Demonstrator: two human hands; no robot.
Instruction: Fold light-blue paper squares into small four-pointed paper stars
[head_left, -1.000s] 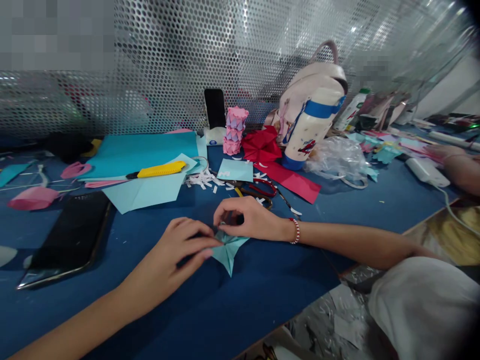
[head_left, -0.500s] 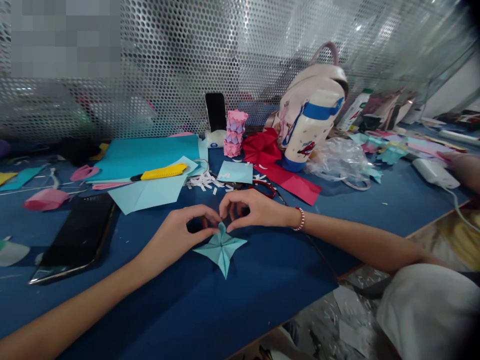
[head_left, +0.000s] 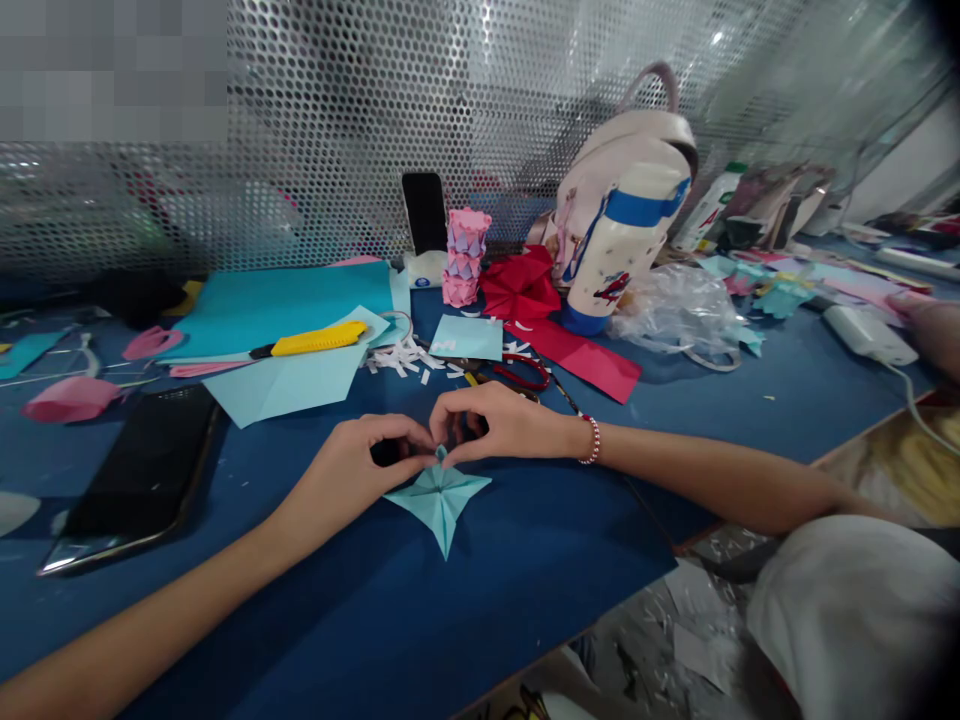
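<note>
A light blue folded paper star (head_left: pixel 441 496) lies on the dark blue table, its creased points spread out. My left hand (head_left: pixel 375 455) comes from the lower left, thumb and fingers closed on the star's far point. From the right, my right hand (head_left: pixel 487 425) pinches that same point, its fingertips close to those of my left hand. The tip between the fingers is partly hidden. Just beyond my hands are red-handled scissors (head_left: pixel 523 371) and a light blue paper square (head_left: pixel 468 338).
Behind lie a yellow cutter (head_left: pixel 319 339) on blue paper sheets (head_left: pixel 289 385), white paper scraps (head_left: pixel 405 357), and red paper (head_left: pixel 581 360). A phone (head_left: pixel 135 470) lies at left. A water bottle (head_left: pixel 626 245) stands before a backpack (head_left: pixel 637 140). Another person's hand (head_left: pixel 934 325) is at far right.
My right fingertips have moved down onto the star's far point, which is now pinched and more covered. The view has shifted slightly.
</note>
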